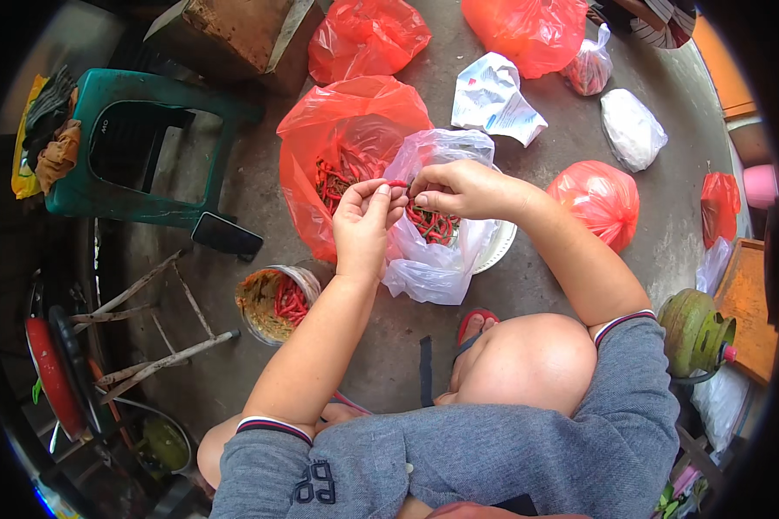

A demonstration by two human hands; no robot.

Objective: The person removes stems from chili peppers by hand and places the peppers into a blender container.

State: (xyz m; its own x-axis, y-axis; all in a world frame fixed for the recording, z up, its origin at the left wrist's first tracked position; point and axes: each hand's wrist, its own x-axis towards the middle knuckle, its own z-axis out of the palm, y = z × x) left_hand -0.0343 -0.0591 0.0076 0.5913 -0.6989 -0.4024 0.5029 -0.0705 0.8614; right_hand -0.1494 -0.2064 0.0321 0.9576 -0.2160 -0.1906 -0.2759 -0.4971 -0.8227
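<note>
My left hand pinches a red chili pepper between thumb and fingers. At the pepper's other end are the curled fingertips of my right hand; whether they grip its stem cannot be made out. Below my hands, a whitish plastic bag holds red chilies with green stems and rests on a white basket. An open red plastic bag beside it holds more chilies. Stemless-looking red chilies lie in a stained round container left of my left forearm.
A green plastic stool with a phone at its edge stands at left. Near it is a wooden-legged frame. A tied red bag, a white bag and crumpled paper lie on the floor. A green gas cylinder stands at right.
</note>
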